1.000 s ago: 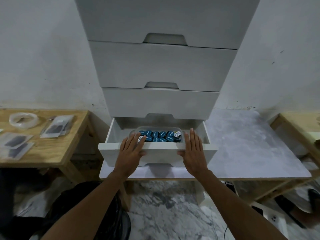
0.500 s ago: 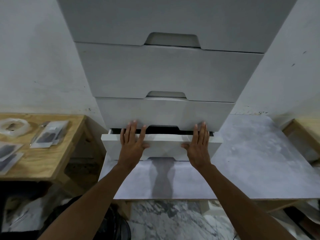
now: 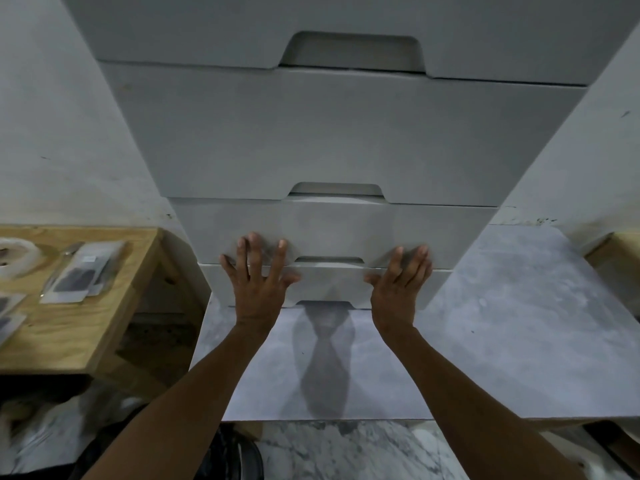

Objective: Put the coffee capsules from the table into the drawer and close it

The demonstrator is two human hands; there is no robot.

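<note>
While my left hand and right hand press flat-fingered, the drawer sits closed.
Packet label unreadable.

A: Where can a hand pass?
B: Over the grey worktop, in front of the drawer stack and along its right side up to the wall.
A: What blocks?
B: The bottom drawer, its front about level with those above, with the left hand and right hand flat against it. Leftward, packets lie on the wooden worktop.
</note>
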